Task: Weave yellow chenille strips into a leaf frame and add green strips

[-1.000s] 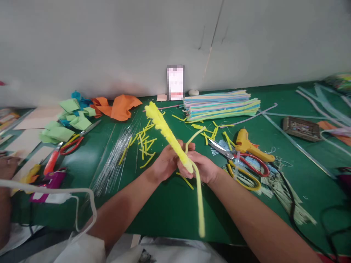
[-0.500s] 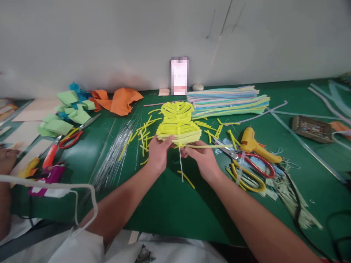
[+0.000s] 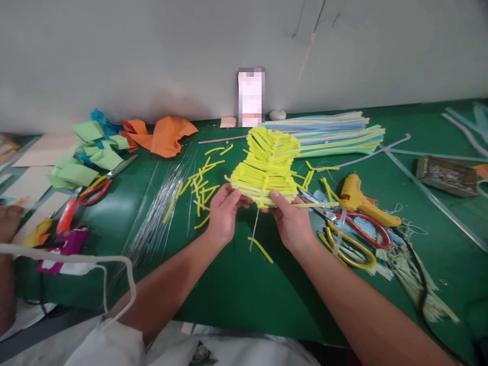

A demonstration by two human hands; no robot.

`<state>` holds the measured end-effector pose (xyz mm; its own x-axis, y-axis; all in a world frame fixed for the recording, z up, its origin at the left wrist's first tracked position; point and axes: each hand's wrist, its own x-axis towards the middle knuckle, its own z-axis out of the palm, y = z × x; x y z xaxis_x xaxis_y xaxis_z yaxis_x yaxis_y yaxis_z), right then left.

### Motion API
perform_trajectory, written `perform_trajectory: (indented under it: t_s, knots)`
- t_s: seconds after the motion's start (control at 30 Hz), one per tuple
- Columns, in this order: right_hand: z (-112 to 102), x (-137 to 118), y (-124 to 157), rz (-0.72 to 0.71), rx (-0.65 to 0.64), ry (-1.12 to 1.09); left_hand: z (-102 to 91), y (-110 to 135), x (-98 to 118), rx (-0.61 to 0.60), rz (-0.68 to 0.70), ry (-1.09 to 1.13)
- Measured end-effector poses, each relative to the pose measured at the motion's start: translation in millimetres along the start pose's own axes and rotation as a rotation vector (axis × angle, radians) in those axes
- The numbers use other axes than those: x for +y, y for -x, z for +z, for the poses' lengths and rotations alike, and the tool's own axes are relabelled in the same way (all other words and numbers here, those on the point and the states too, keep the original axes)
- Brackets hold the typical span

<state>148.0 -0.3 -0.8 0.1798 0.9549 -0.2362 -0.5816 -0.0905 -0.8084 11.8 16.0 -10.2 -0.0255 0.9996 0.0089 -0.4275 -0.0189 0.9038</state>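
Observation:
Between my two hands, above the green table, is a leaf-like piece (image 3: 269,165) built of rows of bright yellow strips along a middle rib, paler at its near edge. My left hand (image 3: 225,209) pinches its lower left corner, thumb on top. My right hand (image 3: 292,217) grips the lower right edge, thumb on top as well. A thin pale stem (image 3: 254,230) hangs from the near edge, and a pale yellow strip (image 3: 318,205) sticks out to the right past my right hand. The undersides of the piece and several fingertips are hidden.
Yellow offcuts (image 3: 200,190) and thin wires (image 3: 162,213) lie to the left. Scissors (image 3: 353,231) and a yellow glue gun (image 3: 366,201) lie right. Behind are bundled pastel strips (image 3: 335,137) and a phone (image 3: 251,96). Another person's hand (image 3: 10,221) is at far left.
The yellow piece has tilted and shifted slightly right, showing more of its face. My right hand has moved from the stem area onto the near edge, thumb now on top.

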Motion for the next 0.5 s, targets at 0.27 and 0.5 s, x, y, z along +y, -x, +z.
perform_trajectory:
  t_s: [0.27,0.5]
  knots:
    - [1.2,0.1,-0.9,-0.038,0.059,-0.024,6.2,9.4,-1.6,0.171,0.036,0.027]
    - [4.2,-2.3,-1.1,-0.056,0.055,-0.032,11.0,9.4,1.2,0.105,-0.321,0.128]
